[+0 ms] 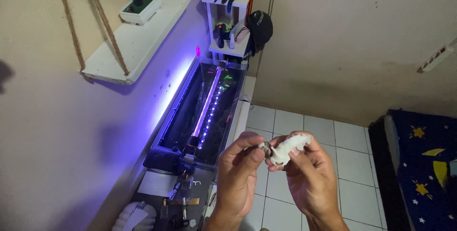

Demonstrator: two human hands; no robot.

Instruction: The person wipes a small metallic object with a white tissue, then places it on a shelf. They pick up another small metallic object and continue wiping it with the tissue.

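I see my left hand pinching a small metal ring in its fingers against the white wad gripped by my right hand, above the tiled floor beside the lit aquarium.

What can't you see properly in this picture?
- Head view: the small metal ring is mostly covered by the left hand fingertips.
- The white wad is partly wrapped by the right hand; its material is unclear.
- Inside the aquarium, darkness and purple glare hide the contents.
- The white object is cut off by the bottom edge.
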